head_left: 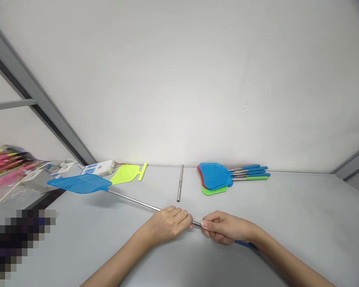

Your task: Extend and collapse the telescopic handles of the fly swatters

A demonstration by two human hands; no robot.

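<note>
Blue fly swatter (79, 183) slants across the space above the grey table (299, 215), held by both hands. Its long axis runs from the upper left, where the perforated head lies, down toward the lower right, where part of a dark blue handle (245, 244) shows beside the right wrist. The left hand (172, 223) is nearer the head, its fingers curled over the thin shaft (134, 199) in a closed grip. The right hand (221, 228) lies toward the handle end, thumb and fingers pinched closed around the rod. Between the hands a short piece of bare metal shows, so they grip apart along the same line.

The head is thin, bendy-looking plastic, broad and rounded, pierced with a fine grid of holes, narrowing to a neck. The shaft is smooth, shiny metal. Beyond the hands, a loose metal tube (180, 185) lies almost straight away from the person, its dark open end toward them. Right of it, a stack of swatters (214, 175) shows blue, red and green mesh, with blue grips and 1 green grip. At left lies a yellow-green swatter (127, 174) with a bar-like end, near a white power strip (98, 167).
</note>
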